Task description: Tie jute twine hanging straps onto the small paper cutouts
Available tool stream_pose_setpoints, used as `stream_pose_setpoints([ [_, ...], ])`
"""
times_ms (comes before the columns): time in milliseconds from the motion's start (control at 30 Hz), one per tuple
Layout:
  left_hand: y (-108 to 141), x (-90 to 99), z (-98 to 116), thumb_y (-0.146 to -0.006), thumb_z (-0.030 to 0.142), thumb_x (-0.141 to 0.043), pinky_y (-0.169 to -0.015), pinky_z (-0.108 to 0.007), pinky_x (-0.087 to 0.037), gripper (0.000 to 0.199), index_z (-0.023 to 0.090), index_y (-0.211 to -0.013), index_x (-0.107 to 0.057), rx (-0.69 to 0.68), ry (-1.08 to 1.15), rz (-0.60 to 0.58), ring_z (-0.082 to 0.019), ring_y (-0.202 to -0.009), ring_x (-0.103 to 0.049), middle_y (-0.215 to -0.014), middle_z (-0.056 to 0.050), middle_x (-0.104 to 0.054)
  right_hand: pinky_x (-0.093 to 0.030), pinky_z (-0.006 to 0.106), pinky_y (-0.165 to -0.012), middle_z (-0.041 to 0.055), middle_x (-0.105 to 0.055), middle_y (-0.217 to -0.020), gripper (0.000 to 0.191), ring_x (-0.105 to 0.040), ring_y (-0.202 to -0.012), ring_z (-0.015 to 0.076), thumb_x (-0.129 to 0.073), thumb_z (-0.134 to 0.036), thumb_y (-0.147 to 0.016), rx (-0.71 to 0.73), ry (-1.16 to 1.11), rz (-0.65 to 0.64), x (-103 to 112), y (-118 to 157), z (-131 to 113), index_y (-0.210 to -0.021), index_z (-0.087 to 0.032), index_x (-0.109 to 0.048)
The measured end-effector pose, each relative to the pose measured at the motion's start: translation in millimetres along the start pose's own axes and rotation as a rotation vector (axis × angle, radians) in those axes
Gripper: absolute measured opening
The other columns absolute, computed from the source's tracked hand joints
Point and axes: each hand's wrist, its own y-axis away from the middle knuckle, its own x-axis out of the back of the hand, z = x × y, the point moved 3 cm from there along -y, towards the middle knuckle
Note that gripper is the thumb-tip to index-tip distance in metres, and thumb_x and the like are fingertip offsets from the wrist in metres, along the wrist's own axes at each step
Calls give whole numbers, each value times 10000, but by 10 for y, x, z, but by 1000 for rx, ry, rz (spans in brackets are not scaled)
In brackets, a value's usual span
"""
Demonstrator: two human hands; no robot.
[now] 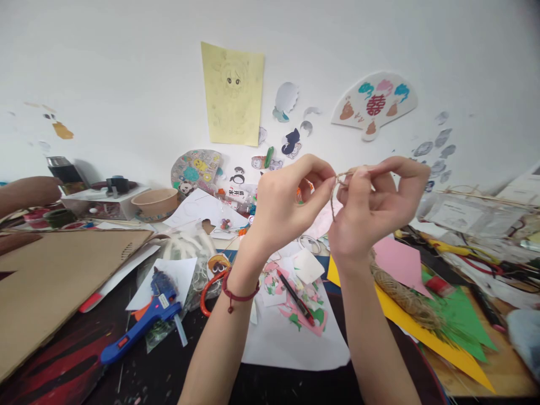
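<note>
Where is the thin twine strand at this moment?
In the head view, the twine strand is right of centre, held up between the left hand and the right hand.

A dark table (pixel 169 382) with red markings on its left carries the things. Brown cardboard (pixel 76 287) extends over its left side. Beside that lies a blue glue gun (pixel 145 332), near a clear plastic bag (pixel 185 242). A white sheet (pixel 291 357) lies in the middle; at right, a yellow sheet (pixel 442 343) partly overlaps a wooden surface (pixel 514 377).
</note>
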Motion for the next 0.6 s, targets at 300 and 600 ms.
stream_pose_setpoints([
  [300, 2, -79, -136, -875, 149, -629, -635, -224, -485, 64, 172, -821, -604, 455, 510, -108, -99, -686, -649, -721, -7, -703, -499, 208, -531, -35, -531, -861, 176, -566, -611, 63, -582, -67, -885, 221, 104, -56, 31, 46, 57, -942, -234, -588],
  [600, 22, -163, -137, -809, 84, -570, -639, -204, -475, 114, 169, -740, -538, 700, 628, 30, -72, -623, -592, -623, 31, -614, -438, 250, -471, -38, -567, -804, 218, -524, -519, 85, -567, -60, -905, 319, 207, -117, 100, 89, 178, -973, -261, -621],
])
